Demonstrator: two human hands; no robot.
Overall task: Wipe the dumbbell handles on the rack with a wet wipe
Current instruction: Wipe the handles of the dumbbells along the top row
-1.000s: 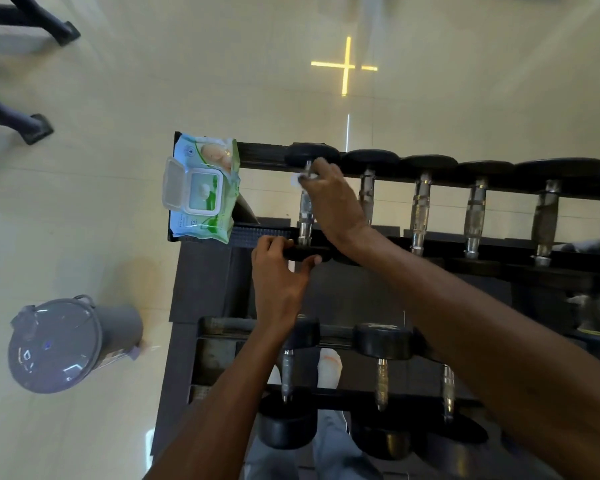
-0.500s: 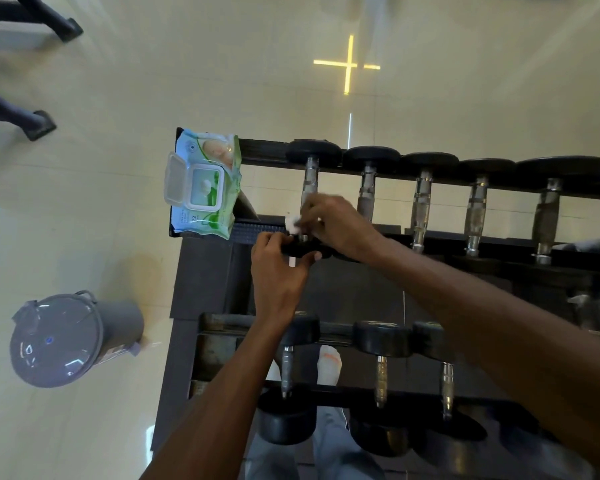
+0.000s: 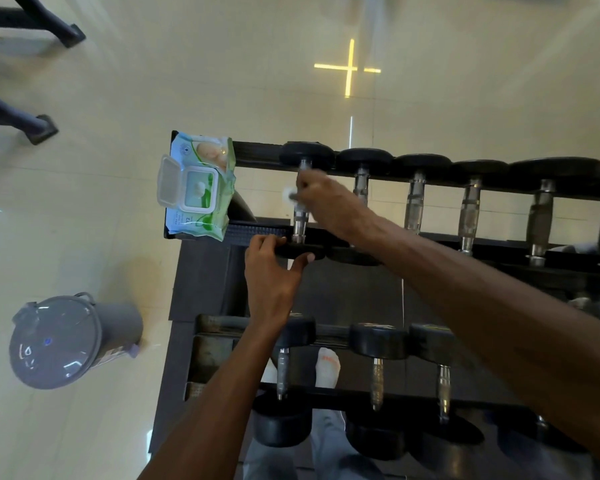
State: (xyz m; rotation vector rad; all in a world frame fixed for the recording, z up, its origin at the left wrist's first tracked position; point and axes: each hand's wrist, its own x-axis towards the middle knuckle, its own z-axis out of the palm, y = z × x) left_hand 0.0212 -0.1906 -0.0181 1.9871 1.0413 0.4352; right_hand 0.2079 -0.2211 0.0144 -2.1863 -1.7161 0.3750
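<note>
Now, from my head camera, my right hand (image 3: 329, 206) curls around the leftmost chrome dumbbell handle (image 3: 300, 220) on the black metal rack's (image 3: 257, 230) top tier, pinching a small white wet wipe (image 3: 287, 194) against it. My left hand (image 3: 269, 271) grips that dumbbell's near black rubber head (image 3: 300, 251). A green-and-white wipes pack (image 3: 200, 188), lid open, sits at the rack's left end.

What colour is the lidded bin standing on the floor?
Grey, lid and body alike; the bin shows clearly in the head view.
</note>
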